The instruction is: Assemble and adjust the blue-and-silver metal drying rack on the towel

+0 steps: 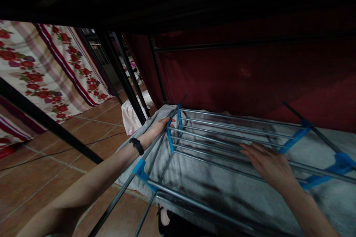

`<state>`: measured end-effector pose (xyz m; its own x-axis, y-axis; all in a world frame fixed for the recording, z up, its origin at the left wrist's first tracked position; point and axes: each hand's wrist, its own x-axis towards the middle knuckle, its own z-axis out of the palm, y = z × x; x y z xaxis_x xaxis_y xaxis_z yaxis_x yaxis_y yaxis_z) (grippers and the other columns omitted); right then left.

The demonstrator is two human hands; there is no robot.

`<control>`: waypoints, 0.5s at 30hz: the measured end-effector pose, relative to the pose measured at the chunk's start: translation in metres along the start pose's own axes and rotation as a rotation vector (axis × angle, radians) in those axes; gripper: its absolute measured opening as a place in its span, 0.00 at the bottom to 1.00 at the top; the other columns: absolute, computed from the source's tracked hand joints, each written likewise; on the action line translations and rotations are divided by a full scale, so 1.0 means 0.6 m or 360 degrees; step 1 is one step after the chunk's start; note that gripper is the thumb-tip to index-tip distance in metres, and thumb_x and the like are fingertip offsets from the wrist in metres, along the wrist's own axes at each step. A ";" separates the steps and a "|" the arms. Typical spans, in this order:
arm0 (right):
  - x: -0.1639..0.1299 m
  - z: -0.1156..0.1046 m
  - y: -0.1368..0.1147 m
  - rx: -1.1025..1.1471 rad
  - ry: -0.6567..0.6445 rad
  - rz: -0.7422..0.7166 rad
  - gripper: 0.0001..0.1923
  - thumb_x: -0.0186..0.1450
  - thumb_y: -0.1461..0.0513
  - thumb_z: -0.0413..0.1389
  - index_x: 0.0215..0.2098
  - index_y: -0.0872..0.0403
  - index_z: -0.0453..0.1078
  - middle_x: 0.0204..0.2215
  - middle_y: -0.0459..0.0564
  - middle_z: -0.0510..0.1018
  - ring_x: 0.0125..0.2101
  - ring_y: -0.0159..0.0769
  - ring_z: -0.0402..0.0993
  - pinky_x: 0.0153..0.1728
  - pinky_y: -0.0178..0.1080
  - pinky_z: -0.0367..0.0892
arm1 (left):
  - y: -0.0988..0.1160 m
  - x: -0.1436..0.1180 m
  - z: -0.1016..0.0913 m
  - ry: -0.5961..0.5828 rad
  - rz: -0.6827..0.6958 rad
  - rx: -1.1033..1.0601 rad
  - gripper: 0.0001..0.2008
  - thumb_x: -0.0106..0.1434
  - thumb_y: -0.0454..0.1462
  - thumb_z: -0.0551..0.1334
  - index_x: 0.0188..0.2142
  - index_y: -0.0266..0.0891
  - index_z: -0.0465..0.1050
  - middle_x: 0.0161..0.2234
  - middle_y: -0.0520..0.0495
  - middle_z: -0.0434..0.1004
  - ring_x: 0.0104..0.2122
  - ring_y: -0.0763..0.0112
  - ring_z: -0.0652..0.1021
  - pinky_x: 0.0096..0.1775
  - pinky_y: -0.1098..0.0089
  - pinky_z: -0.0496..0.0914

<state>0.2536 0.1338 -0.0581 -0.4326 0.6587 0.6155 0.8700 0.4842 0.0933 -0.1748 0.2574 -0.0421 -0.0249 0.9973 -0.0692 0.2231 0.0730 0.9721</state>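
Looking at metal rack (208, 139) on grey blanket (267, 200). Likely light, stiff, slippery along smooth tubes (194, 134), weaker at blue joints (141, 170). Best taken by side rail (112, 206): held there by left hand (158, 127), fingers curled round. Touched on tubes by right hand (268, 161); can't tell if fingers wrapped underneath.

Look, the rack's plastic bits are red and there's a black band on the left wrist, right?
Not quite: the plastic bits on the metal rack are blue, as the head view shows. The black band is on the left wrist.
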 end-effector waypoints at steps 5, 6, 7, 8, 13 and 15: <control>0.008 0.004 0.006 0.0042 -0.0038 0.0035 0.18 0.76 0.55 0.46 0.52 0.49 0.76 0.43 0.48 0.82 0.36 0.35 0.80 0.33 0.37 0.68 | 0.025 -0.021 0.008 0.0055 -0.0141 -0.0180 0.17 0.68 0.50 0.55 0.41 0.39 0.73 0.27 0.48 0.74 0.26 0.66 0.75 0.31 0.67 0.73; 0.011 0.005 0.006 0.0062 -0.0063 0.0059 0.17 0.75 0.56 0.46 0.52 0.49 0.76 0.44 0.48 0.82 0.37 0.35 0.80 0.33 0.36 0.69 | 0.032 -0.027 0.010 0.0084 -0.0133 -0.0175 0.17 0.68 0.49 0.56 0.40 0.39 0.73 0.27 0.49 0.75 0.26 0.65 0.76 0.31 0.66 0.73; 0.014 0.004 0.006 0.0084 -0.0093 0.0088 0.17 0.75 0.57 0.47 0.51 0.48 0.76 0.45 0.48 0.82 0.38 0.35 0.80 0.34 0.36 0.69 | 0.039 -0.033 0.014 0.0109 -0.0129 -0.0174 0.16 0.67 0.49 0.58 0.41 0.38 0.73 0.26 0.49 0.75 0.26 0.65 0.76 0.31 0.67 0.73; 0.018 0.003 0.004 0.0107 -0.0123 0.0118 0.16 0.75 0.58 0.47 0.51 0.48 0.76 0.45 0.48 0.82 0.38 0.35 0.80 0.34 0.36 0.69 | 0.045 -0.038 0.016 0.0129 -0.0135 -0.0164 0.16 0.67 0.48 0.59 0.41 0.38 0.73 0.26 0.50 0.75 0.26 0.66 0.76 0.31 0.67 0.73; 0.039 -0.006 -0.006 0.0160 -0.0224 0.0215 0.13 0.74 0.59 0.51 0.48 0.48 0.77 0.41 0.48 0.82 0.39 0.36 0.78 0.38 0.36 0.67 | 0.047 -0.029 0.008 0.0162 -0.0229 0.0070 0.18 0.69 0.49 0.54 0.44 0.40 0.74 0.24 0.56 0.76 0.26 0.72 0.76 0.34 0.72 0.72; 0.046 -0.007 -0.007 0.0138 -0.0252 0.0239 0.11 0.74 0.58 0.53 0.46 0.48 0.77 0.38 0.47 0.81 0.38 0.35 0.76 0.39 0.37 0.65 | 0.041 -0.008 -0.008 0.0050 -0.0151 0.0373 0.22 0.69 0.54 0.48 0.47 0.46 0.73 0.28 0.58 0.80 0.34 0.69 0.80 0.42 0.67 0.74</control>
<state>0.2390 0.1475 -0.0384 -0.3378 0.8060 0.4861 0.9066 0.4174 -0.0619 -0.1739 0.2544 -0.0168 -0.0858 0.9854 -0.1472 0.4381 0.1700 0.8827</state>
